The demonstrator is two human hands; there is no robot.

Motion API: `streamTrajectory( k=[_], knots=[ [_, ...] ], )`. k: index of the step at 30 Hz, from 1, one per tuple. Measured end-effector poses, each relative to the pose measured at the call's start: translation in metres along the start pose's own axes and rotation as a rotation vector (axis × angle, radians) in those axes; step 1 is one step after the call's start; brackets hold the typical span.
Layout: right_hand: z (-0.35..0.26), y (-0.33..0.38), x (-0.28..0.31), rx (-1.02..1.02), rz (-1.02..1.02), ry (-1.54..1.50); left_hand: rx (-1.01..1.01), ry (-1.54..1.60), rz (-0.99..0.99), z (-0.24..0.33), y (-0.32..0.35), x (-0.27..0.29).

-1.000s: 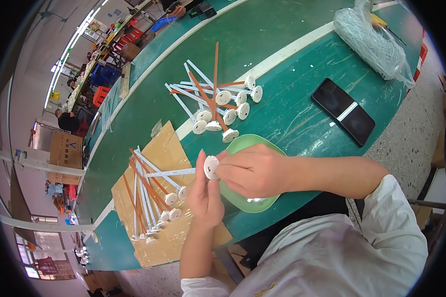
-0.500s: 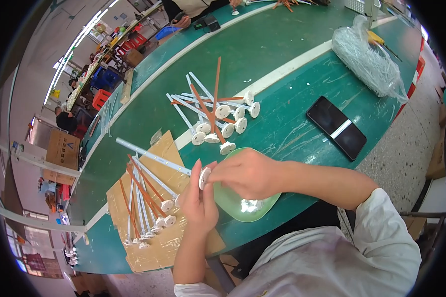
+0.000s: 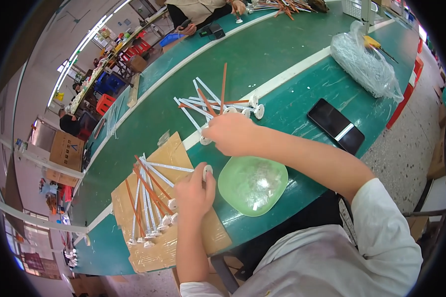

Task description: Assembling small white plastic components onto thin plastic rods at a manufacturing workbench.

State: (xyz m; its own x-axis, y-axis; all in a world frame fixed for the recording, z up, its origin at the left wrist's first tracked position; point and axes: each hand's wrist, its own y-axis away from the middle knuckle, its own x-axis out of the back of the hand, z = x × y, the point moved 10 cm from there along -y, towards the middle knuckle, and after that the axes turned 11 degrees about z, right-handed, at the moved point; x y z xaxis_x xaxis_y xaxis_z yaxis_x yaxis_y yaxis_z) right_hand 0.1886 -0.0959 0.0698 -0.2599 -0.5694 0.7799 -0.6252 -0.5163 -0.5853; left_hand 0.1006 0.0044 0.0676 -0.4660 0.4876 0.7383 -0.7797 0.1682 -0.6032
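My left hand point(image 3: 193, 194) holds a white stick with a round white disc on its end point(image 3: 207, 171), the stick lying out to the left over a brown cardboard sheet point(image 3: 158, 247). On that sheet lies a row of white and orange sticks with discs point(image 3: 146, 203). My right hand point(image 3: 229, 132) reaches into a loose pile of the same white and orange sticks point(image 3: 218, 105) on the green table, its fingers curled over a disc at the pile's near edge. A light green plastic bowl point(image 3: 252, 184) sits between my two hands near the table's front edge.
A black phone point(image 3: 336, 125) lies to the right of the pile. A clear plastic bag of parts point(image 3: 365, 60) sits at the far right. Another person point(image 3: 203, 12) works at the table's far side. Cardboard boxes and coloured crates stand to the left.
My right hand has left the left hand and moved up to the loose pile. My left hand has lowered its stick toward the cardboard row.
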Motion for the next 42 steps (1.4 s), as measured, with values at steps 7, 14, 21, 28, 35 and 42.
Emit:
streamTrajectory(
  k=[7,14,21,28,35,42],
  knots=[
    [0.007,-0.012,-0.010,-0.037,-0.263,0.068,-0.069,-0.266,-0.069,-0.008,-0.003,-0.011],
    [-0.015,0.021,0.069,0.034,0.167,-0.624,0.080,-0.227,-0.085,-0.003,-0.004,0.006],
    [-0.028,0.061,0.053,0.046,0.338,-0.843,0.042,0.515,-0.066,0.044,0.015,-0.014],
    [-0.035,0.071,0.060,0.109,0.427,-0.651,-0.006,0.415,-0.124,0.038,0.015,-0.022],
    [-0.039,0.072,0.069,0.132,0.455,-0.685,0.013,0.510,-0.046,0.035,0.015,-0.012],
    [-0.033,0.073,0.063,0.113,0.392,-0.732,0.002,0.516,-0.047,0.037,0.014,-0.015]
  ],
)
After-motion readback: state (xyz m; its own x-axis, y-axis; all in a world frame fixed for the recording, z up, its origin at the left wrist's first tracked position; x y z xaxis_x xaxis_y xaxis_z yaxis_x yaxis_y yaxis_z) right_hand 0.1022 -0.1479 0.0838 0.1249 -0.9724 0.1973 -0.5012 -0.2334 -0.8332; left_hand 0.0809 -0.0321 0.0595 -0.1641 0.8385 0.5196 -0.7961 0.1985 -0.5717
